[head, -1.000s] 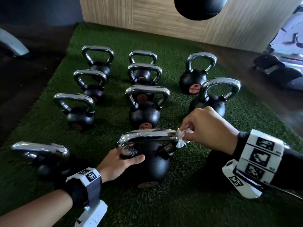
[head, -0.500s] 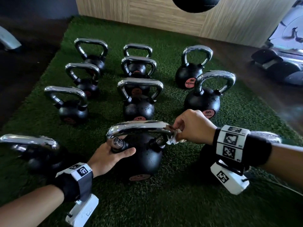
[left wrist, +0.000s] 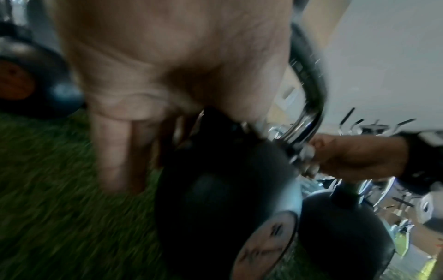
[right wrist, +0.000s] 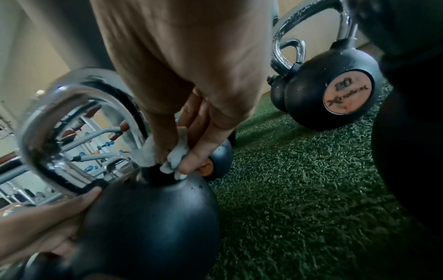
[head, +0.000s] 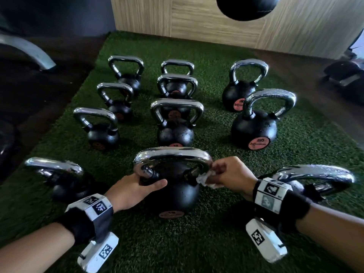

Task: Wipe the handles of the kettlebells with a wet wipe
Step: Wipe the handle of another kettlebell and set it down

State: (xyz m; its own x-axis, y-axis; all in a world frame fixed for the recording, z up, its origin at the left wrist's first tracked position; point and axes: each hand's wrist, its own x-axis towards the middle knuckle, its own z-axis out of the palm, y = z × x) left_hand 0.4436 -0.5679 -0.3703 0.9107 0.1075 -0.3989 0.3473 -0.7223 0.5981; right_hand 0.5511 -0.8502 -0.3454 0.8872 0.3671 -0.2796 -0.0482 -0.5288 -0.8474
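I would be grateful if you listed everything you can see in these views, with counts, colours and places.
kettlebells: eleven, black bodies with chrome handles, standing in rows on the turf
front kettlebell: one of those, nearest in the middle row, being wiped
wet wipe: one, white, crumpled against the right foot of the front handle
turf mat: one, green, underfoot
wood panel: one, light brown, behind the mat
round object: one, black, top edge of view
wrist bands: two, black and white markers, one per wrist
left hand: grips the left foot of the front handle
right hand: pinches the wet wipe
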